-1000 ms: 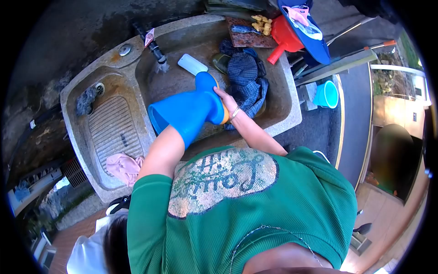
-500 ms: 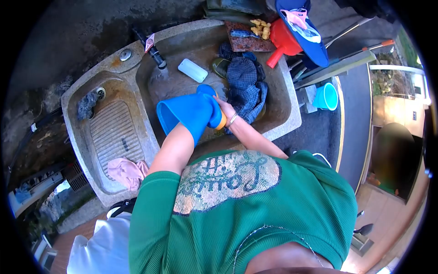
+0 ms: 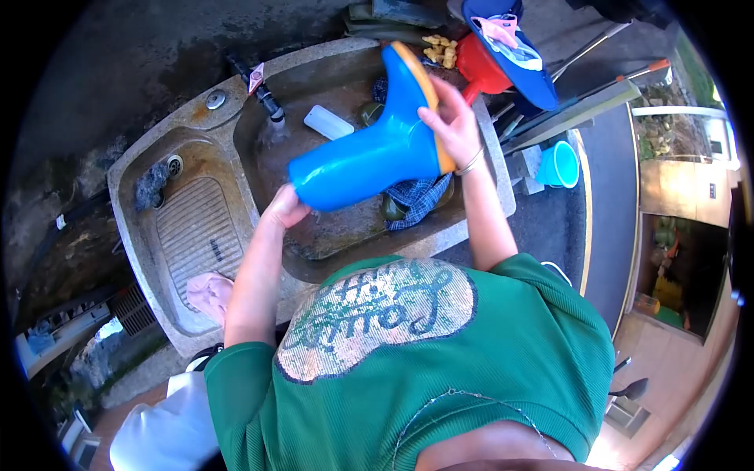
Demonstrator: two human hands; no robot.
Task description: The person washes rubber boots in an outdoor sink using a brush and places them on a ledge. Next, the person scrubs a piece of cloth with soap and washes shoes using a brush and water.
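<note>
A blue rubber boot (image 3: 365, 161) with an orange sole lies on its side in the air above the stone sink (image 3: 314, 263), toe pointing up and away from me. My left hand (image 3: 287, 206) is closed on the rim of the boot's shaft. On the orange sole side, my right hand (image 3: 454, 122) grips the boot near the arch, thumb over the edge. Below it, a dark checked cloth (image 3: 428, 206) is partly hidden. A white bar-like block (image 3: 328, 122) lies in the basin by the tap (image 3: 271, 106), where water is running.
A pink cloth (image 3: 209, 294) lies at the near end of the ribbed washboard (image 3: 196, 224) side. Ginger-like roots (image 3: 441, 50), a red dipper (image 3: 481, 64) and a blue cap (image 3: 530, 74) sit at the far right corner. A turquoise bucket (image 3: 559, 165) stands right of the sink.
My left hand has come out of the boot and now holds its shaft rim. The boot has been raised and turned, its toe swinging up. My right hand has moved up and right along the sole.
</note>
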